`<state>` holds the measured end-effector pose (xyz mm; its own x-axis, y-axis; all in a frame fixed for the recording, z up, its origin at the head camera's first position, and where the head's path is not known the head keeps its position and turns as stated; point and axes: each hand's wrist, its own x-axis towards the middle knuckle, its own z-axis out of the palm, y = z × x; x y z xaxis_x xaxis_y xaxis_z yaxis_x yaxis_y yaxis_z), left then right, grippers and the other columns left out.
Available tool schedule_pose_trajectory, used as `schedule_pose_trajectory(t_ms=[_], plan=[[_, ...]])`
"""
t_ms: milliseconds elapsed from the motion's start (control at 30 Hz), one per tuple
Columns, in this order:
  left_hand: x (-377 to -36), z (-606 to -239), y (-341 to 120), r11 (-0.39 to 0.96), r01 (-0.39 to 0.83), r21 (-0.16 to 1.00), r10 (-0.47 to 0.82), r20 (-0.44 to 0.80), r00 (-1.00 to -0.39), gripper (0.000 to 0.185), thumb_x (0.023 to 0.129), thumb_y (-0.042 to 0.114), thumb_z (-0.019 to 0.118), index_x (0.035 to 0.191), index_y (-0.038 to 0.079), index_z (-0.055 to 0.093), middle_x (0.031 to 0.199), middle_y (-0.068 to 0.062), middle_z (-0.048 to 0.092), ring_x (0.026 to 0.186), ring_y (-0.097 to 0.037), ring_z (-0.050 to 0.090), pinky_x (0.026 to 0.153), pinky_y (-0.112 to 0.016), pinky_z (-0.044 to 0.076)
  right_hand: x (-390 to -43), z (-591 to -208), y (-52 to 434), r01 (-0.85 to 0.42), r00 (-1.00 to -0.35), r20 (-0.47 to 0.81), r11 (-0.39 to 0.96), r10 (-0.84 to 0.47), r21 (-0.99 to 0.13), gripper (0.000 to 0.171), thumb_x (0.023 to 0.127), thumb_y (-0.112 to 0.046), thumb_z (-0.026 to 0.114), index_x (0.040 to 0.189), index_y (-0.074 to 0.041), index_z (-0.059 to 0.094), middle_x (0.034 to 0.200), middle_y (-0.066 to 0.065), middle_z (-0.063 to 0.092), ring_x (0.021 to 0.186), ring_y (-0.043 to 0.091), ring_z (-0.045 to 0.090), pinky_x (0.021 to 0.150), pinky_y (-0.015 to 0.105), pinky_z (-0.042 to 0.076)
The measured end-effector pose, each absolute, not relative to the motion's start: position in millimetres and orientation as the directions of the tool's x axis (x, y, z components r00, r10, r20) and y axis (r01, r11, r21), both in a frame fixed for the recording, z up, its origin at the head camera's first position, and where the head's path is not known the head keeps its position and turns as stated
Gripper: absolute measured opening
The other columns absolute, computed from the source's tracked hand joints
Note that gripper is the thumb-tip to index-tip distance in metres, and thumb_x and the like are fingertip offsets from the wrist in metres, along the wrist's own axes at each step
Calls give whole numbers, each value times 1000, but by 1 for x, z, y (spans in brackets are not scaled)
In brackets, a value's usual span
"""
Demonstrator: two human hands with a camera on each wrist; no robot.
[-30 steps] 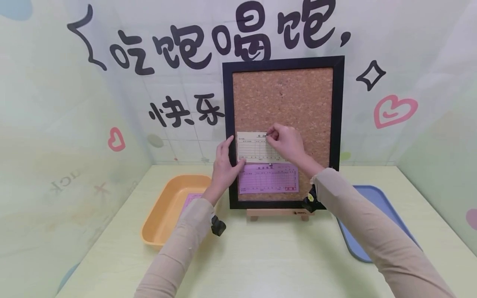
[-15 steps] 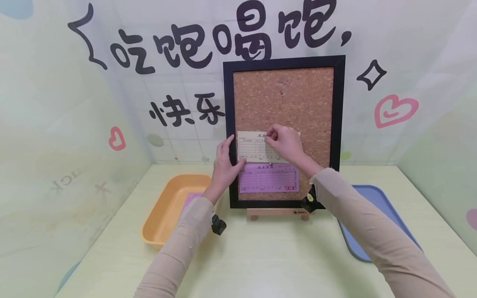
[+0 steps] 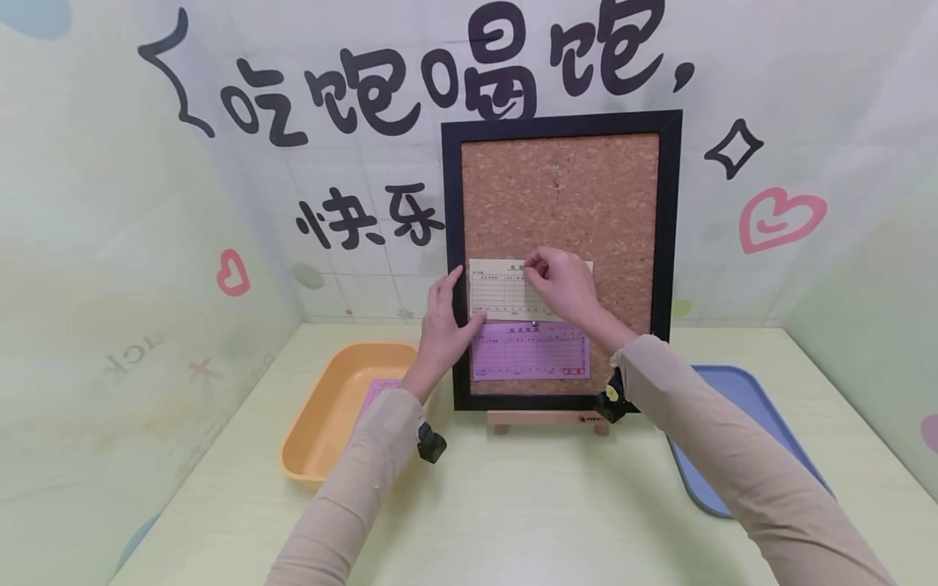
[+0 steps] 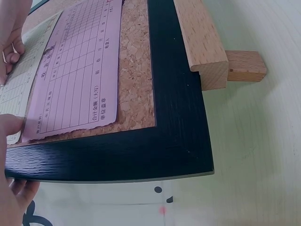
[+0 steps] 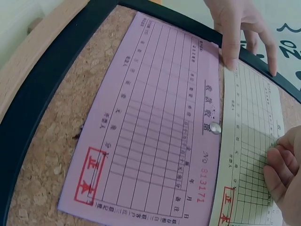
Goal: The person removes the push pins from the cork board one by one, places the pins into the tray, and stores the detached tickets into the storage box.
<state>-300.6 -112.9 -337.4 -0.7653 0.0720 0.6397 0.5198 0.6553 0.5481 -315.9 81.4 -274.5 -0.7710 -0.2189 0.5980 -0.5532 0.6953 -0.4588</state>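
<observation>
A cork board in a black frame stands upright on a wooden easel. A purple slip is pinned low on it by a silver pin. A beige slip lies just above the purple one. My left hand presses its thumb on the beige slip's lower left corner, with straight fingers along the frame's left edge. My right hand pinches its fingertips together at the slip's top middle, on a pushpin that they hide. The curled right fingers rest on the beige slip.
An orange tray with another purple slip inside sits left of the board. A blue tray lies to the right. Decorated walls close in the pale green table at the back and both sides.
Both hands stay where they were on the beige slip. The small pin head that showed beside my right fingertips one second ago is now covered by them.
</observation>
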Motion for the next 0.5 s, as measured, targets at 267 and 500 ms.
schedule_pose_trajectory(t_ms=[267, 500], plan=[[-301, -337, -113, 656, 513, 554, 68, 634, -771, 73, 79, 16, 69, 140, 15, 28, 132, -16, 35, 116, -30, 44, 97, -42, 39, -311, -272, 85, -538, -817, 540, 602, -202, -589, 13, 88, -12, 57, 91, -2, 65, 83, 9, 63, 70, 17, 55, 62, 28, 45], [-302, -336, -114, 665, 510, 545, 72, 633, -771, 73, 78, 16, 70, 139, 13, 30, 131, -16, 36, 117, -30, 44, 98, -41, 38, -312, -274, 98, -550, -829, 507, 512, -236, -660, 12, 88, -9, 57, 91, 0, 65, 81, 10, 63, 68, 17, 52, 59, 24, 42]])
